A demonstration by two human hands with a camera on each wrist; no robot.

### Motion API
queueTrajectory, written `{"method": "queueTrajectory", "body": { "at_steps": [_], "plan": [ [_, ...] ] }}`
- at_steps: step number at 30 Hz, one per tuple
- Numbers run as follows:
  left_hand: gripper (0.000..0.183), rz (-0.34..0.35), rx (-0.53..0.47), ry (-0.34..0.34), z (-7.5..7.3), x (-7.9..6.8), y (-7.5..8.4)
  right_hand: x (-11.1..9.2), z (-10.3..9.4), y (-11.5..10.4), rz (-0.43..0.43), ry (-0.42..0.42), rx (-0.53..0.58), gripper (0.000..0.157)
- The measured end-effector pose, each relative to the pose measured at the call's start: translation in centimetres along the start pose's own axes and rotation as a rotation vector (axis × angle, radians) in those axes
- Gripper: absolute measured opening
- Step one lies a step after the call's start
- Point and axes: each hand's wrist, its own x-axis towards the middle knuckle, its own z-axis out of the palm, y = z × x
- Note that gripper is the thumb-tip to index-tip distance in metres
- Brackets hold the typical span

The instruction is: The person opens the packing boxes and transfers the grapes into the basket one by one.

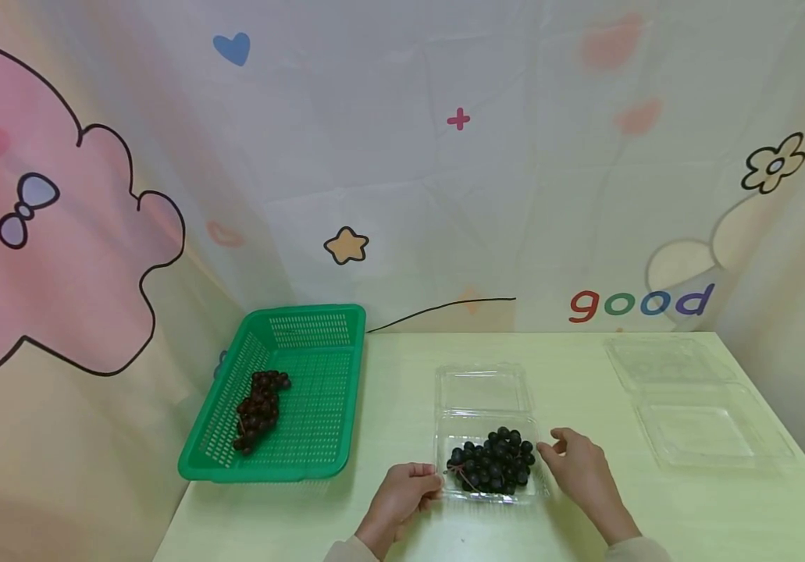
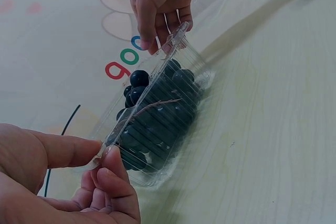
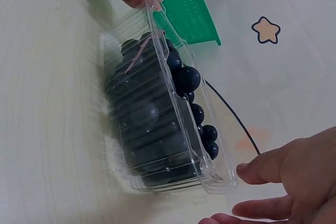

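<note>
A clear plastic clamshell box (image 1: 486, 421) lies with its lid (image 1: 484, 389) folded back on the table. Dark grapes (image 1: 493, 462) fill its base, some rising above the rim, with a brownish stem (image 2: 157, 106) among them. My left hand (image 1: 405, 493) pinches the box's left front corner between thumb and fingers, seen closely in the left wrist view. At the box's right side, my right hand (image 1: 581, 468) holds nothing. In the right wrist view its thumb (image 3: 262, 167) and fingers are spread apart, close to the box's rim.
A green plastic basket (image 1: 318, 406) stands at the left, holding a bunch of reddish-brown grapes (image 1: 259, 412). Another open clear box (image 1: 704, 425) lies at the right of the pale table (image 1: 402, 390). A printed curtain (image 1: 402, 156) hangs behind.
</note>
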Motion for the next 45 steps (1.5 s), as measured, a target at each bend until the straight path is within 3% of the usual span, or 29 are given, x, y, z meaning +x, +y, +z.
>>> {"method": "queueTrajectory", "body": {
  "at_steps": [15,24,45],
  "plan": [
    [0.01,-0.008,0.009,0.003,0.0,0.3,-0.2,-1.2,0.9,-0.3,-0.036,0.015,-0.017,0.042],
    [0.015,0.025,-0.022,-0.014,0.0,0.0,-0.1,-1.6,1.2,-0.3,-0.017,-0.02,-0.024,0.038],
    [0.018,0.026,0.011,0.015,0.1,0.1,-0.2,-2.0,1.1,-0.5,0.0,-0.058,-0.004,0.033]
  ]
}}
